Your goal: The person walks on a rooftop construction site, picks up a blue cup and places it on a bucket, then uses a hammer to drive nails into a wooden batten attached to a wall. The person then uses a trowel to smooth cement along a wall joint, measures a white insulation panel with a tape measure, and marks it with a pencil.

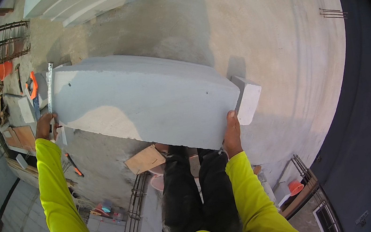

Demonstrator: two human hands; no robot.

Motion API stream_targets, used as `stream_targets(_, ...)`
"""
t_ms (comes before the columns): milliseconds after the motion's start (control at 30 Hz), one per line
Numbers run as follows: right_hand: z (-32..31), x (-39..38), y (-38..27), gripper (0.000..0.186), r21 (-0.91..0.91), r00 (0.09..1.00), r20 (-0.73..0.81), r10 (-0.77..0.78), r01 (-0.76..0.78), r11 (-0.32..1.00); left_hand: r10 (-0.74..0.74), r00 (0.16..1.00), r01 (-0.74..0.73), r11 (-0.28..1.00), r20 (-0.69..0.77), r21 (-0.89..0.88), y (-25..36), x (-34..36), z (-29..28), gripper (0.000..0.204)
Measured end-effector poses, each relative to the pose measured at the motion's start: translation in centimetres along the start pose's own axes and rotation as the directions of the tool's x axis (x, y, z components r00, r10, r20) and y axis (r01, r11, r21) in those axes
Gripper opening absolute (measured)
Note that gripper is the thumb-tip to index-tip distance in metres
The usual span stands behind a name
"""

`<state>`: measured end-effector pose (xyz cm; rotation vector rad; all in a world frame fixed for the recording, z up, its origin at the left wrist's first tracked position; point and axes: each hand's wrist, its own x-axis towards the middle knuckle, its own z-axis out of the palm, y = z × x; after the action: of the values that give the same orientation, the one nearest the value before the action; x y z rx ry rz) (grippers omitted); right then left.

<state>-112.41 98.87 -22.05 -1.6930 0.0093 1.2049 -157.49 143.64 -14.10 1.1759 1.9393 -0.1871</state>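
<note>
A long light-grey block (153,92), like aerated concrete, lies crosswise in front of me, partly in shadow. My left hand (46,126) is at its left end, closed around the lower end of a metal ruler (50,85) that stretches along that end. My right hand (232,134) grips the near right corner, thumb up along the end and the other fingers mostly hidden. A handsaw (33,87) with an orange handle rests just left of the ruler. Beyond the right end, a small white block (248,100) touches or nearly touches the long one.
Large pale blocks (98,2) lie at the far side. An orange-and-black tool (74,165) and a brown board (144,159) are near my legs. Rebar cages (133,213) stick up at lower left and at the sides. Orange buckets (6,70) sit at the edges.
</note>
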Motion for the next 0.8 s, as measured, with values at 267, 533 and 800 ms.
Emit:
stream_targets(267,0.3,-0.9,-2.5,0.070,-0.012,0.991,-0.109,0.083,-0.085,0.996,0.101,0.991,-0.089,0.987,-0.087,0.130,-0.1,-0.5,2.0,0.024)
stream_targets(533,-12.6,-0.3,-1.7,0.071,0.056,0.944,-0.283,0.172,-0.163,0.985,0.140,0.990,-0.141,0.990,0.033,0.015,0.2,-10.3,10.9,0.024)
stream_targets(800,-14.8,-0.5,-4.5,0.059,-0.205,0.902,-0.395,-0.175,0.099,0.974,0.480,0.876,-0.471,0.827,0.051,0.307,2.1,-15.1,12.3,0.025)
